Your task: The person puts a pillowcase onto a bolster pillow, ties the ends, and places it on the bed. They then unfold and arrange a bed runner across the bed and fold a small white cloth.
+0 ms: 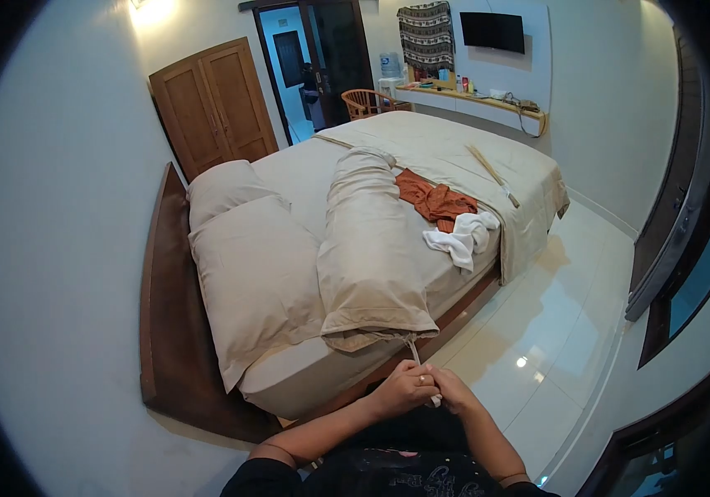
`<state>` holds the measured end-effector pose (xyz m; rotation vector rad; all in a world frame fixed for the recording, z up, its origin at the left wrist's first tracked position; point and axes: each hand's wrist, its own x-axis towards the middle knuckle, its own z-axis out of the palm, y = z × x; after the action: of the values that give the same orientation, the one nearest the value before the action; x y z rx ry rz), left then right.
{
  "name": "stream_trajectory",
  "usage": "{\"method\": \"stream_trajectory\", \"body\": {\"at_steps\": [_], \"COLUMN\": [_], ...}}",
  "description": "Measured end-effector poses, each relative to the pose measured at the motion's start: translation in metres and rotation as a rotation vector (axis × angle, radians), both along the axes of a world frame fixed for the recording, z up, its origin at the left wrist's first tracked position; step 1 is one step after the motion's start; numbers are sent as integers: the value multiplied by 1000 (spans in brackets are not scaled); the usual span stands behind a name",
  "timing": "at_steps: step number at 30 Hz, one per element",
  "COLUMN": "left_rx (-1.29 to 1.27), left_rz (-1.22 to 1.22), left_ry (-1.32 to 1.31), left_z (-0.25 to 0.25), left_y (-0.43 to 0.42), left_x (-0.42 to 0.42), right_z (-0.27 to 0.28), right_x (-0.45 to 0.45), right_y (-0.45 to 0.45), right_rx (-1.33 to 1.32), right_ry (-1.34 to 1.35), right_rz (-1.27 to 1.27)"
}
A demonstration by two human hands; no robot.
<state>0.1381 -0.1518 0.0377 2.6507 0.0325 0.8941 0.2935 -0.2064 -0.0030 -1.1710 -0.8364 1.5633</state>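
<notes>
Your left hand (405,388) and right hand (454,389) met just beyond the near end of the long, plump, beige fabric bolster (371,248). The fingers of both were curled closed around the thin, pale cloth tie (415,352) that ran out from that end; how tightly, I could not tell. The bolster lay on the cream-sheeted mattress (297,385). Left of the bolster was a wide beige pillow (255,265); right of it, a crumpled rust-orange cloth (438,201) and a crumpled white cloth (464,242).

Beige bolster (369,248), whitish tie (415,353), orange cloth (436,201), black-and-white banded hanging (426,37)
</notes>
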Motion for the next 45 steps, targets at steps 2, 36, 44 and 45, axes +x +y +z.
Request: {"method": "stream_trajectory", "body": {"at_steps": [2,36,44,45], "left_rx": [28,570,514,614], "left_rz": [67,564,912,941], "left_ry": [100,126,-40,-132], "left_z": [-2,66,44,35], "left_y": [-2,176,195,210], "left_x": [-3,10,17,18], "right_z": [-8,79,88,95], "right_x": [0,48,28,33], "right_y": [3,-27,-44,-56], "right_rx": [-55,510,584,582], "right_ry": [312,-18,-328,-330], "right_rz": [21,-504,-387,-392]}}
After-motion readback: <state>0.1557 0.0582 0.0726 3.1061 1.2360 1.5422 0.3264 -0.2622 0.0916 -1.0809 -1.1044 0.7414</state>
